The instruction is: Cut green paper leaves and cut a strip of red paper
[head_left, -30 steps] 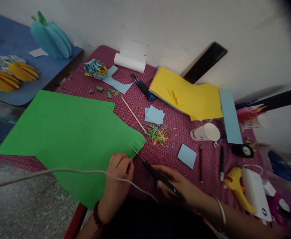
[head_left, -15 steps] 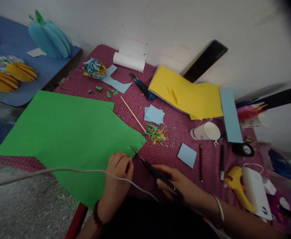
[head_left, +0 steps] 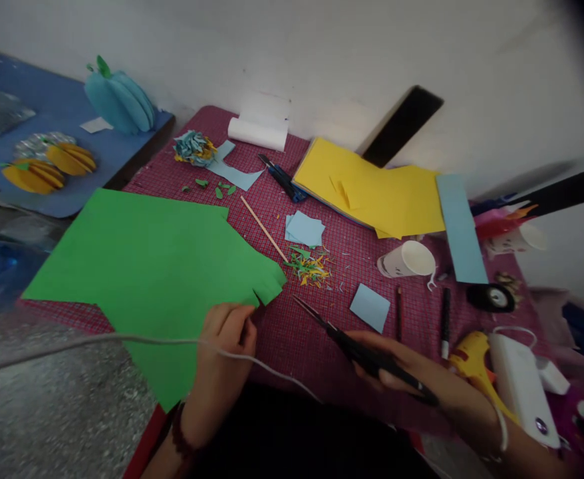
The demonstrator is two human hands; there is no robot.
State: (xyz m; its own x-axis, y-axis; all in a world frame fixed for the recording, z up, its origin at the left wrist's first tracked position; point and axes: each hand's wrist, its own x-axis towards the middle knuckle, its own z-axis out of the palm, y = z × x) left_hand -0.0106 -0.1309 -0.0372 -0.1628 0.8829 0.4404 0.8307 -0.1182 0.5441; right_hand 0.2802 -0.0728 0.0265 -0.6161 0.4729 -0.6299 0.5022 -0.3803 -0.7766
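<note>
A large green sheet (head_left: 162, 259) lies at the left of the red checked table and hangs over its front edge. My left hand (head_left: 227, 339) is closed on its lower right edge, beside a slit that stands slightly open. In my right hand (head_left: 382, 362) is a pair of black-handled scissors (head_left: 344, 339), tips pointing up and left, apart from the sheet. Green, yellow and blue scraps (head_left: 309, 266) form a small pile near the sheet's right corner. A thin wooden stick (head_left: 263, 228) and some blue squares (head_left: 306, 229) lie close by.
A white cable (head_left: 147, 340) crosses over my left wrist area. Yellow sheets (head_left: 372, 193) and a box cutter (head_left: 283, 178) lie at the back. Rightward are a paper cup (head_left: 406, 259), a pencil (head_left: 399, 313) and a yellow glue gun (head_left: 474, 356). Paper pumpkins (head_left: 122, 103) sit on a blue table.
The scissors have moved right, away from the green sheet, with my right hand. A slit near the sheet's right corner now shows open. The view has shifted slightly.
</note>
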